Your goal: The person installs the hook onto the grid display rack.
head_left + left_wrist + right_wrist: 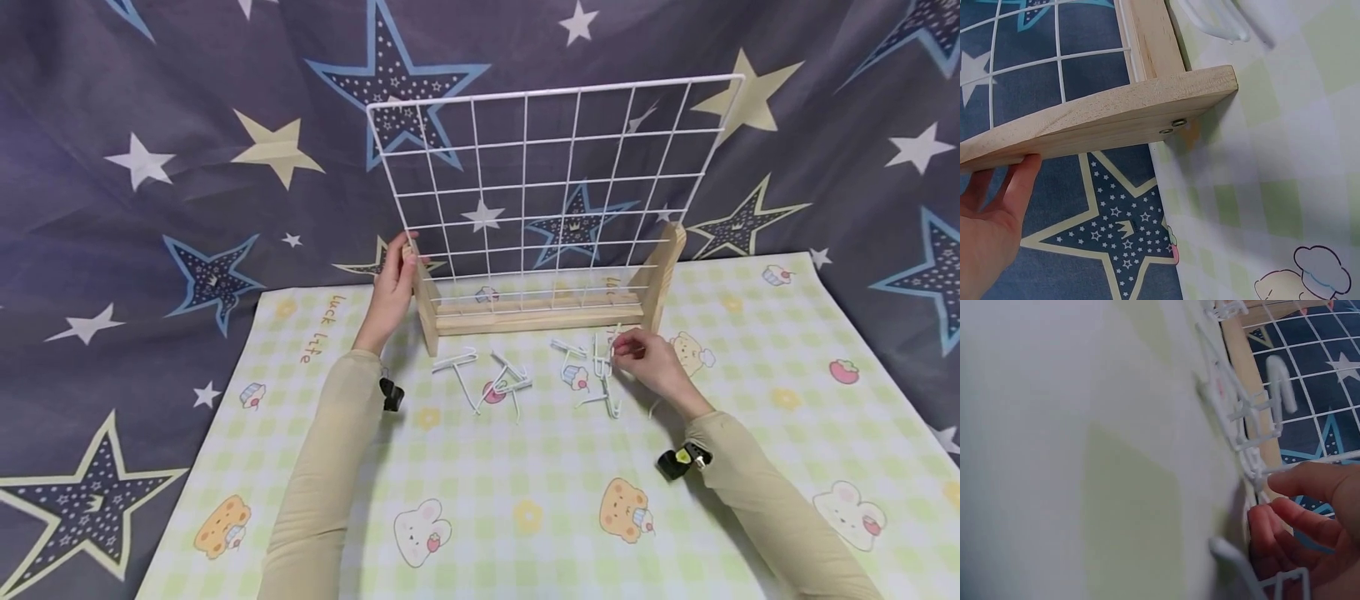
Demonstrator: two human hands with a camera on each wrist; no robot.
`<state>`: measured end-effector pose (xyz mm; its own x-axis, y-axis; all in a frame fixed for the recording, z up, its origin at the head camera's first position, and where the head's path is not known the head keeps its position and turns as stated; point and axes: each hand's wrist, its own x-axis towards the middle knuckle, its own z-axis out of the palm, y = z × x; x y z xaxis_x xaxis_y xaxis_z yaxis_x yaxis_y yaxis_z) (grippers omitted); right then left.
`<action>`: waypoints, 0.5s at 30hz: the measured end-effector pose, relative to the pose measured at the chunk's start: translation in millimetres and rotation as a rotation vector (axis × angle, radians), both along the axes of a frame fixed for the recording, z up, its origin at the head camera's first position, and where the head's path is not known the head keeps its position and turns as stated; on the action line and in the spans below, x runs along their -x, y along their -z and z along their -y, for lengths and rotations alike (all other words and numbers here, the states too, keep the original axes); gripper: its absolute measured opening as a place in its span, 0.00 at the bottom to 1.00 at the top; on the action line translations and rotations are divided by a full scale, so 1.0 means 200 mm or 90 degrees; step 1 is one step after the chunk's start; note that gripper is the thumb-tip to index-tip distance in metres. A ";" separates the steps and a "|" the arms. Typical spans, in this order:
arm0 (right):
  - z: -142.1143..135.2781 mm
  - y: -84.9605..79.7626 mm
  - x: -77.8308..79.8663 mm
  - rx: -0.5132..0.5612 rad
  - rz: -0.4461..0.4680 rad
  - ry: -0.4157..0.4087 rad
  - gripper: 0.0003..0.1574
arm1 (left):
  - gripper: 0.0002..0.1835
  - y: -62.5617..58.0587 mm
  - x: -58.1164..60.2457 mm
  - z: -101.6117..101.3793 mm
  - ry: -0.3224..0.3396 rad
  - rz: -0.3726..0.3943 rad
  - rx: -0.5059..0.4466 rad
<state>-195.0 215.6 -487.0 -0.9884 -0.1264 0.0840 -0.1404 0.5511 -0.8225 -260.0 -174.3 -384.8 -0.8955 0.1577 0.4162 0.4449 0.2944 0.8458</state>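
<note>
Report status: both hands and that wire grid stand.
Left hand grips left wooden upright. Right hand pinches white wire hook. White wire grid stands above wooden crossbar; loose hooks lie in front.

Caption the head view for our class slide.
Left hand grips the wooden stand of a white wire grid; right hand pinches a hook.

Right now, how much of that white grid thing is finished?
Looks done: the grid stands up in its wooden stand. In hand: the left grip holds the stand, and the right grip seems to pinch a hook. To do: probably hanging hooks, since the others lie on the cloth and I see none on the grid.
</note>
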 end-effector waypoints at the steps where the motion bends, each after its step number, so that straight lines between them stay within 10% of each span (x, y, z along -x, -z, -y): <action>1: 0.00 0.00 0.00 -0.007 0.004 0.003 0.12 | 0.21 0.00 0.00 0.00 0.000 0.001 -0.001; 15: 0.04 0.00 0.06 -0.028 0.039 -0.003 0.12 | 0.21 0.00 0.00 0.01 0.001 0.000 -0.005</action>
<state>-207.7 207.0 -486.4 -0.9910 -0.1329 0.0178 -0.0931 0.5867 -0.8044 -260.5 -175.5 -384.9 -0.8954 0.1559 0.4171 0.4451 0.2876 0.8480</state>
